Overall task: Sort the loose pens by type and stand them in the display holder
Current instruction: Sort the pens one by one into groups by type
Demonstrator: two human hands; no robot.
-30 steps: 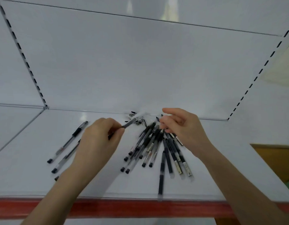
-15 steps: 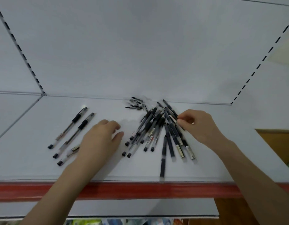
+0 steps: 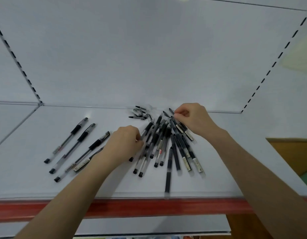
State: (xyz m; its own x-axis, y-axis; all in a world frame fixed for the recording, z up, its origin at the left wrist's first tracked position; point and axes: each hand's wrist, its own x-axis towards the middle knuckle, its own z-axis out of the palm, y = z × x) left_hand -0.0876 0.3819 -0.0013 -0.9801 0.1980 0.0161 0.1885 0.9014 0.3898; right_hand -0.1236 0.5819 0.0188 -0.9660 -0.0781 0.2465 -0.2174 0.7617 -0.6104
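Observation:
A loose pile of black and clear pens [image 3: 164, 144] lies fanned out on the white shelf [image 3: 45, 183]. My left hand [image 3: 125, 144] is at the pile's left edge, fingers curled and pinched on a clear pen [image 3: 142, 163] that rests on the shelf. My right hand [image 3: 192, 118] is over the pile's far end, thumb and forefinger pinching the tip of a dark pen [image 3: 171, 112]. To the left, three grip pens [image 3: 80, 135] lie side by side, and a labelled pen [image 3: 82, 165] is partly under my left wrist. No display holder is in view.
Several short black pieces [image 3: 140, 112] lie at the back of the shelf by the rear wall. One dark pen [image 3: 168, 176] reaches almost to the red front edge [image 3: 149, 207]. Slotted uprights run along both sides. A wooden surface [image 3: 292, 152] is at the right.
My left hand let go of a pen in the left row, then moved right and closed on the pile's edge. My right hand shifted to the pile's far end and pinched a pen.

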